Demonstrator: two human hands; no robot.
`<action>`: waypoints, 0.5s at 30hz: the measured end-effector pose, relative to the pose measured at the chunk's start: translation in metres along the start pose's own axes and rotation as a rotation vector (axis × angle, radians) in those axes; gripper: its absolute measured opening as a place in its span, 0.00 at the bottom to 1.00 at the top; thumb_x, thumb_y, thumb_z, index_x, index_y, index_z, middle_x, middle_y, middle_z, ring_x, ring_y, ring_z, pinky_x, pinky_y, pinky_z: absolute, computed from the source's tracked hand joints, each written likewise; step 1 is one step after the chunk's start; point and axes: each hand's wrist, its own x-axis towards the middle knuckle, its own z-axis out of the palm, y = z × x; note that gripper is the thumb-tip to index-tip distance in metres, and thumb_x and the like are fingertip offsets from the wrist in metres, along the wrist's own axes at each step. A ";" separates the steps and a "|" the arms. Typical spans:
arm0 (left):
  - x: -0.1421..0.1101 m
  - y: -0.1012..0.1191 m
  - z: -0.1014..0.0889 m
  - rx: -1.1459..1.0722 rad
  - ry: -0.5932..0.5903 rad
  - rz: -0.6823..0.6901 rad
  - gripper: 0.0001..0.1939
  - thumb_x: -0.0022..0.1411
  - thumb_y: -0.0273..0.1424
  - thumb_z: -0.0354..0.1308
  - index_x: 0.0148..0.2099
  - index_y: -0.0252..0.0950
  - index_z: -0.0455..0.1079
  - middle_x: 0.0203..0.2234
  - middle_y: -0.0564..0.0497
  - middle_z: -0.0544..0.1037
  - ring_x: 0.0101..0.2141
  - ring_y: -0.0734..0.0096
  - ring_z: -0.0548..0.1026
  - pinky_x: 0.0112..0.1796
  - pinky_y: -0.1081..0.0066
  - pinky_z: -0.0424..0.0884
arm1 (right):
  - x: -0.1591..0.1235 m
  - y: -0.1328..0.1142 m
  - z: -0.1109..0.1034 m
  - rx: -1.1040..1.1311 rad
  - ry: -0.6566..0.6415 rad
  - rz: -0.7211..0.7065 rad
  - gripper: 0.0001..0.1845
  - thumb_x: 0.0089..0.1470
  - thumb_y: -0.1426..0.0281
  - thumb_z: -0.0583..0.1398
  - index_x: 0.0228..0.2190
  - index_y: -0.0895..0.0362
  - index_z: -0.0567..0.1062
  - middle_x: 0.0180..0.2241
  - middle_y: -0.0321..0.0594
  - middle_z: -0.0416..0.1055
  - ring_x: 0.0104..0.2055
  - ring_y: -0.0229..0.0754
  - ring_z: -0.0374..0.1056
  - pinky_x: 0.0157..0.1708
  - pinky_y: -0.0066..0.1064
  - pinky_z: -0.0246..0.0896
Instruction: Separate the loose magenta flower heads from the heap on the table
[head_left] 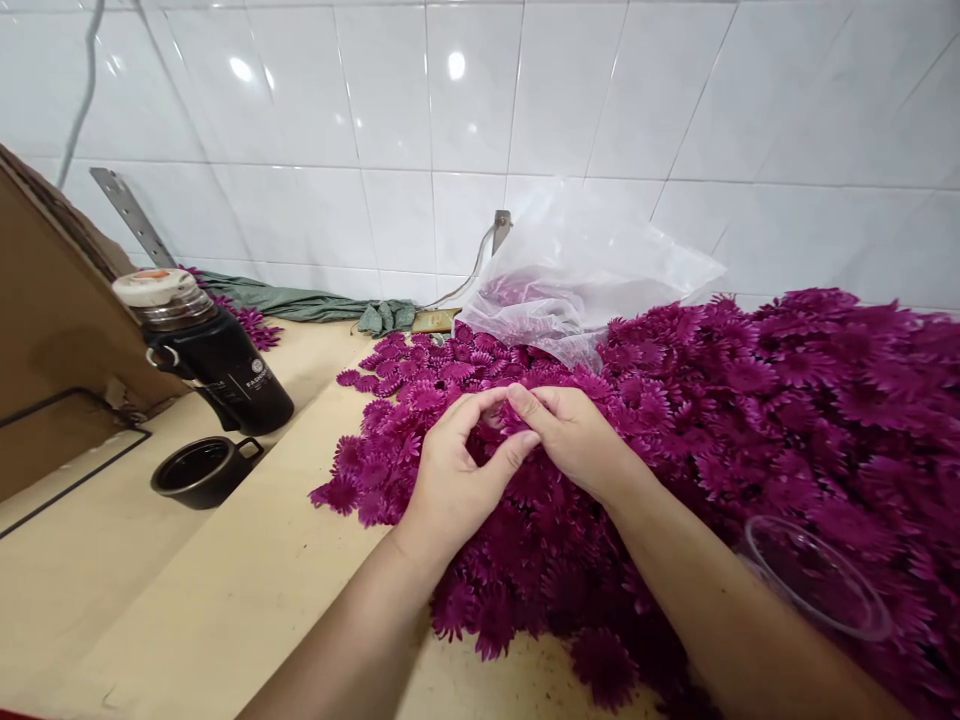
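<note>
Over a big heap of purple artificial-looking flower heads (750,440), my two hands meet at the fingertips. My left hand (461,460) is curled, its thumb and bent fingers reaching toward the other hand. My right hand (577,435) is closed, with its thumb pressed against the fingers close to the left fingertips. Purple shows in the gap between the hands, but whether it is a held flower or the heap behind, I cannot tell. Whatever the fingertips pinch is hidden. Some flat, layered purple pieces (386,370) lie at the heap's left edge.
A black thermos (244,375) with a white lid and a dark cup (199,475) stand on the left of the pale tabletop (232,590). A clear plastic bag (577,270) lies behind the heap; a clear round container (817,580) rests on it at right. Cardboard (67,320) stands far left.
</note>
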 end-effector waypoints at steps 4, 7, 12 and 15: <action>0.002 -0.004 0.000 -0.179 0.077 -0.183 0.06 0.51 0.28 0.61 0.35 0.36 0.73 0.30 0.52 0.78 0.32 0.72 0.74 0.38 0.71 0.70 | -0.001 -0.002 0.003 0.093 -0.134 -0.056 0.18 0.54 0.57 0.52 0.21 0.57 0.64 0.22 0.34 0.60 0.26 0.35 0.57 0.28 0.29 0.56; 0.007 -0.008 -0.007 -0.393 0.199 -0.316 0.05 0.48 0.30 0.63 0.30 0.36 0.72 0.25 0.55 0.76 0.27 0.77 0.72 0.34 0.74 0.69 | -0.004 -0.006 0.003 0.121 -0.216 -0.093 0.08 0.52 0.67 0.54 0.27 0.58 0.67 0.26 0.35 0.64 0.29 0.36 0.60 0.32 0.29 0.58; 0.025 -0.020 -0.035 -0.599 0.543 -0.456 0.08 0.45 0.30 0.63 0.27 0.35 0.65 0.19 0.58 0.70 0.21 0.80 0.68 0.24 0.78 0.64 | -0.007 -0.012 -0.002 0.076 -0.207 -0.105 0.04 0.50 0.73 0.55 0.28 0.58 0.71 0.27 0.36 0.67 0.29 0.35 0.61 0.32 0.29 0.58; 0.032 -0.029 -0.050 -0.375 0.645 -0.370 0.07 0.45 0.27 0.61 0.29 0.35 0.66 0.23 0.56 0.71 0.25 0.78 0.70 0.28 0.77 0.66 | -0.007 -0.014 -0.005 0.136 -0.145 -0.074 0.05 0.49 0.74 0.55 0.29 0.58 0.71 0.27 0.36 0.69 0.28 0.35 0.62 0.31 0.29 0.58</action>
